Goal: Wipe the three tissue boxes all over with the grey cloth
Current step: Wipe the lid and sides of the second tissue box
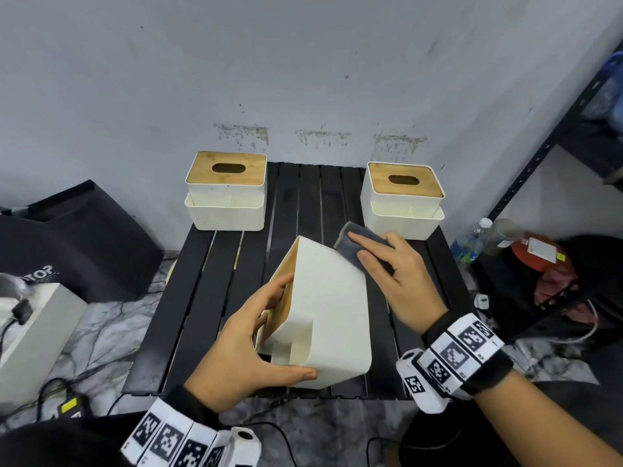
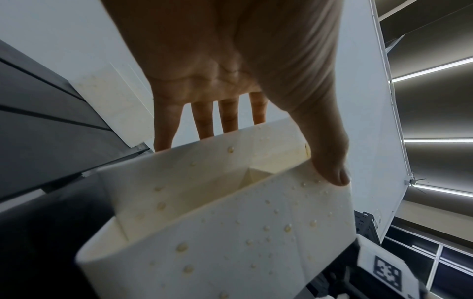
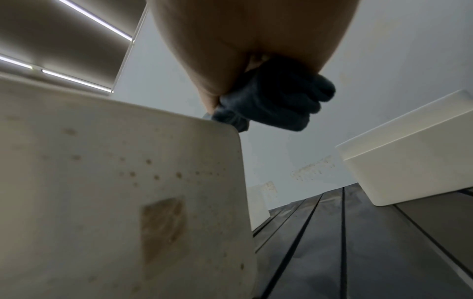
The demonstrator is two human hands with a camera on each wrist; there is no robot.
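Three white tissue boxes with bamboo lids are on a black slatted table (image 1: 303, 203). One box (image 1: 226, 193) stands upright at the back left and another (image 1: 403, 200) at the back right. The third box (image 1: 330, 315) is tipped with its lid facing left. My left hand (image 1: 286, 328) grips it, fingers on the lid side and thumb (image 2: 330, 165) on the near edge of its side pocket (image 2: 230, 222). My right hand (image 1: 374, 254) holds the bunched grey cloth (image 1: 354, 244) against the box's far upper right edge (image 3: 115, 192). The cloth (image 3: 276, 97) sits under my palm.
A black metal shelf (image 1: 539, 156) stands at the right, with bottles (image 1: 468, 244) and a red bag on the floor beside it. At the left are a black bag (image 1: 77, 237) and a white box (image 1: 33, 325). Cables lie on the marble floor near the table's front.
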